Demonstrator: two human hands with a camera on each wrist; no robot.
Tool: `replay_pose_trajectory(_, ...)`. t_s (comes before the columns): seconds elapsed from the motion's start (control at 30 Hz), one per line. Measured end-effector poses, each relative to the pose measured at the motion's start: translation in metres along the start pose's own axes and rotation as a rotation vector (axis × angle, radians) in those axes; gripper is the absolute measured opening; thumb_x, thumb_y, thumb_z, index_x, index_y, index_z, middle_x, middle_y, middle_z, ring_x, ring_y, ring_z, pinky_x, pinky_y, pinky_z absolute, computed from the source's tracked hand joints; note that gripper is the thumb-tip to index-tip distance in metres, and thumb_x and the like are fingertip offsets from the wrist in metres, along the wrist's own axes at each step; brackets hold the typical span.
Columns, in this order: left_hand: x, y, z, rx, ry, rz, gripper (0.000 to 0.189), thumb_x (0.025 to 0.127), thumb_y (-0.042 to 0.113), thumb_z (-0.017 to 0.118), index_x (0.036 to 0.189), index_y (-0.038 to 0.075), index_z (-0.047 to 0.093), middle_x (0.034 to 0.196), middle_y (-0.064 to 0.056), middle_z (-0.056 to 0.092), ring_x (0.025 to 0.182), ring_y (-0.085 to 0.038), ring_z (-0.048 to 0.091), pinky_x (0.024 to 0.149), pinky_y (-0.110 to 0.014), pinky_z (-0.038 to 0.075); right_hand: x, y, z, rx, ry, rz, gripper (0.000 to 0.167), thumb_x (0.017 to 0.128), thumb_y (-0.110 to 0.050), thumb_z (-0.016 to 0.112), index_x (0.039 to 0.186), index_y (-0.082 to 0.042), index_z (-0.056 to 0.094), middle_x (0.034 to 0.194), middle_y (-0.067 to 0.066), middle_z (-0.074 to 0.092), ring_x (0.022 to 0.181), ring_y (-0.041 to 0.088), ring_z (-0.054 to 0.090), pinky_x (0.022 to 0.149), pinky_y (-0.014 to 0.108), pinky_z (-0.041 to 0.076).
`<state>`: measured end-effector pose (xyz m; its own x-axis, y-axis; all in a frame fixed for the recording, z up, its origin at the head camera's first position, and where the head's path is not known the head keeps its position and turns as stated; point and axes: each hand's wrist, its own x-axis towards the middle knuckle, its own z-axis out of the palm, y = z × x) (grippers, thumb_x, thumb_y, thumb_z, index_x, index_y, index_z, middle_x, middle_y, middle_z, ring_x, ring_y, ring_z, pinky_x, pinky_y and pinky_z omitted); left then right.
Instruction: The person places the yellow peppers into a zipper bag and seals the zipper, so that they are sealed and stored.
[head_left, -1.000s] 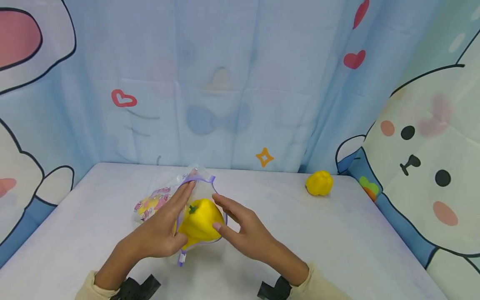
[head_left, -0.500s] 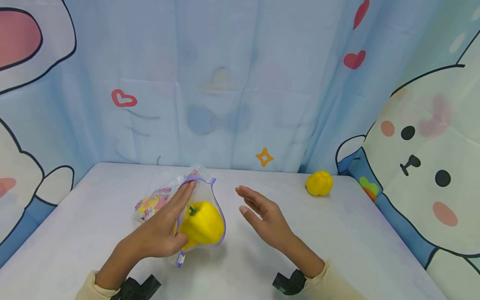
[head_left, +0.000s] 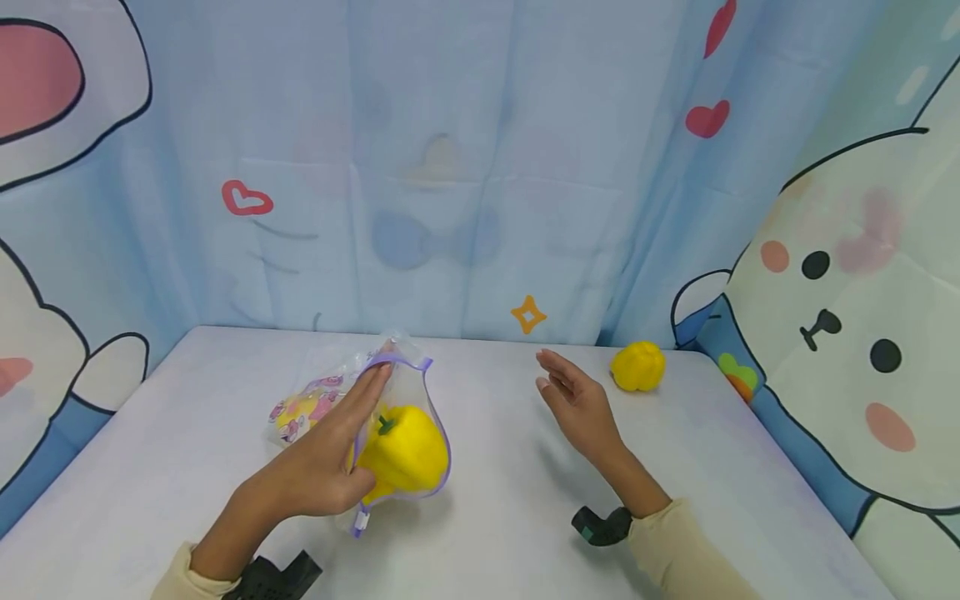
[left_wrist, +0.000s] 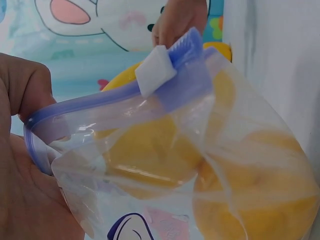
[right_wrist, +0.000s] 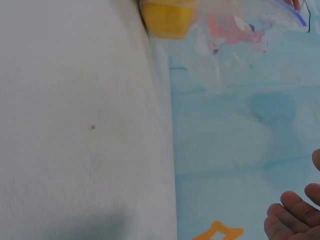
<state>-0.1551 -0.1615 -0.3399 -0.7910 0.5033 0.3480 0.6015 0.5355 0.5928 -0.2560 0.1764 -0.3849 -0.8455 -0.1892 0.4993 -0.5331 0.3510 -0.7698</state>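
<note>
My left hand grips the left side of a clear zip bag with a purple zip edge. The bag's mouth gapes toward me, and a yellow bell pepper with a green stem sits just inside. Through the plastic in the left wrist view, more yellow shapes show, and a white slider hangs on the zip. My right hand is in the air over the table, holding nothing, fingers loosely bent. Just beyond it to the right lies another yellow bell pepper.
A white-covered table runs back to a light blue printed curtain. The curtain's cartoon-printed side borders the table on the right. Dark wrist cameras are strapped to both wrists.
My right hand has left the bag's mouth and moved right toward the pepper on the table. My left hand and the bag have stayed almost in place.
</note>
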Motion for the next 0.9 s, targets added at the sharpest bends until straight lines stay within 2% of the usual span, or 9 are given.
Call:
replay_pose_trajectory(0.23,-0.001,-0.001,0.000,0.003,0.005,0.003,0.103,0.068,0.002,0.058,0.156,0.005,0.005,0.162,-0.008,0.002,0.147,-0.025,0.008,0.113,-0.049,0.016,0.008,0.020,-0.013,-0.054,0.021,0.133,0.047,0.099,-0.021,0.055,0.140,0.000,0.048,0.140,0.015,0.051,0.129,0.027,0.048,0.101,0.033,0.042)
replay_pose_trajectory(0.63,-0.002,-0.002,0.001,-0.005,0.001,-0.006,0.105,0.067,0.001,0.059,0.156,0.007,0.005,0.162,-0.007,0.002,0.147,-0.024,0.008,0.112,-0.051,0.018,0.014,0.040,-0.040,-0.112,0.130,0.226,0.056,0.099,-0.030,0.055,0.145,0.000,0.041,0.146,0.014,0.046,0.135,0.026,0.041,0.108,0.042,0.035)
replay_pose_trajectory(0.77,-0.001,-0.002,0.002,-0.004,0.002,0.001,0.105,0.067,0.001,0.059,0.156,0.006,0.005,0.162,-0.007,0.002,0.147,-0.024,0.007,0.113,-0.050,0.017,0.017,0.045,-0.051,-0.121,0.197,0.248,0.059,0.098,-0.032,0.056,0.146,-0.001,0.040,0.148,0.013,0.043,0.137,0.026,0.038,0.110,0.043,0.032)
replay_pose_trajectory(0.9,-0.001,-0.002,0.001,-0.003,0.003,0.002,0.104,0.067,0.001,0.059,0.156,0.006,0.005,0.162,-0.007,0.002,0.147,-0.024,0.008,0.113,-0.050,0.017,0.021,0.054,-0.063,-0.117,0.316,0.256,0.058,0.098,-0.029,0.057,0.146,-0.001,0.041,0.149,0.011,0.041,0.139,0.022,0.035,0.111,0.039,0.030)
